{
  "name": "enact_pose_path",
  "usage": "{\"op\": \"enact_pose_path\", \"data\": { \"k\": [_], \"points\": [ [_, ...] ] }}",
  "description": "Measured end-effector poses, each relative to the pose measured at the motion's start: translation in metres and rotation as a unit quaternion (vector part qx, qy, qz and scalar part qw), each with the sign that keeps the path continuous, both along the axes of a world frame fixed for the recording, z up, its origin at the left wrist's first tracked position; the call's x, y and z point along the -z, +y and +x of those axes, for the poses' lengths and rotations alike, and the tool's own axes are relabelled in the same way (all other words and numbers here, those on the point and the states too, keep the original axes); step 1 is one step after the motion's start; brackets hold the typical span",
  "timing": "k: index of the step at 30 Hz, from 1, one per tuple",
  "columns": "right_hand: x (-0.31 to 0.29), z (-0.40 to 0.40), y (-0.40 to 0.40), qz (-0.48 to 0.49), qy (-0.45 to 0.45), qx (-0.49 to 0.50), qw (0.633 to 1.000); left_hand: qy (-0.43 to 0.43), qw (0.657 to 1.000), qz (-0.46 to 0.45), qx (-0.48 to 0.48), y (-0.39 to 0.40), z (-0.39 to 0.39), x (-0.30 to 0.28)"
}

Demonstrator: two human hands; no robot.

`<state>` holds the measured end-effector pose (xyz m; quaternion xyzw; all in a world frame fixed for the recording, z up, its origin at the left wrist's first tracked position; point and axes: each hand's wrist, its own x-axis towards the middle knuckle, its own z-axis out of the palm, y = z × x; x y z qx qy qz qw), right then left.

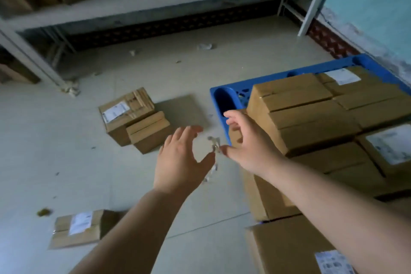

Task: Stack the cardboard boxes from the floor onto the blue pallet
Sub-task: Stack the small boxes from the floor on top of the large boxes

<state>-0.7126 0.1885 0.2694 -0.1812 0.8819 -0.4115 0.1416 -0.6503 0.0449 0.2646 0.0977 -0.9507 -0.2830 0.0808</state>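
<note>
I see both hands out over the floor, empty. My left hand (180, 158) has its fingers spread apart, palm down, holding nothing. My right hand (246, 142) is also spread wide, at the pallet's near corner, beside the stacked boxes (311, 115). The blue pallet (231, 91) sits at 3 o'clock, mostly covered. At 11 o'clock from my left hand, two boxes (135, 118) lie touching on the floor. Another box (77, 229) lies at 7 o'clock. A shelf (155, 0) runs across 12 o'clock.
</note>
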Motion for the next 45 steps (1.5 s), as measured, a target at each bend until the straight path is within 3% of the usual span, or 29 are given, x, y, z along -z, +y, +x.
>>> {"op": "enact_pose_path", "data": {
  "k": [4, 9, 17, 24, 29, 35, 40, 45],
  "points": [
    [0.029, 0.034, -0.093, 0.035, -0.059, -0.080, 0.994, -0.075, 0.994, 0.044, -0.066, -0.104, 0.059, 0.029],
    [0.088, 0.081, -0.202, 0.114, -0.105, -0.184, 0.971, -0.160, 0.960, 0.098, -0.209, -0.225, 0.147, 0.094],
    [0.229, 0.157, -0.338, 0.185, -0.131, -0.244, 0.943, -0.212, 0.903, 0.150, -0.343, -0.335, 0.247, 0.226],
    [0.356, 0.196, -0.383, 0.192, -0.152, -0.173, 0.954, -0.186, 0.878, 0.183, -0.401, -0.386, 0.252, 0.330],
    [0.406, 0.204, -0.383, 0.195, -0.190, -0.109, 0.956, -0.214, 0.872, 0.161, -0.411, -0.403, 0.242, 0.377],
    [0.414, 0.202, -0.387, 0.143, -0.181, -0.075, 0.970, -0.203, 0.839, 0.283, -0.418, -0.400, 0.235, 0.389],
    [0.370, 0.177, -0.380, 0.101, -0.106, -0.017, 0.989, -0.133, 0.880, 0.265, -0.371, -0.380, 0.227, 0.354],
    [0.282, 0.133, -0.356, 0.021, -0.074, 0.028, 0.997, -0.027, 0.924, 0.213, -0.317, -0.367, 0.187, 0.267]
  ]
}}
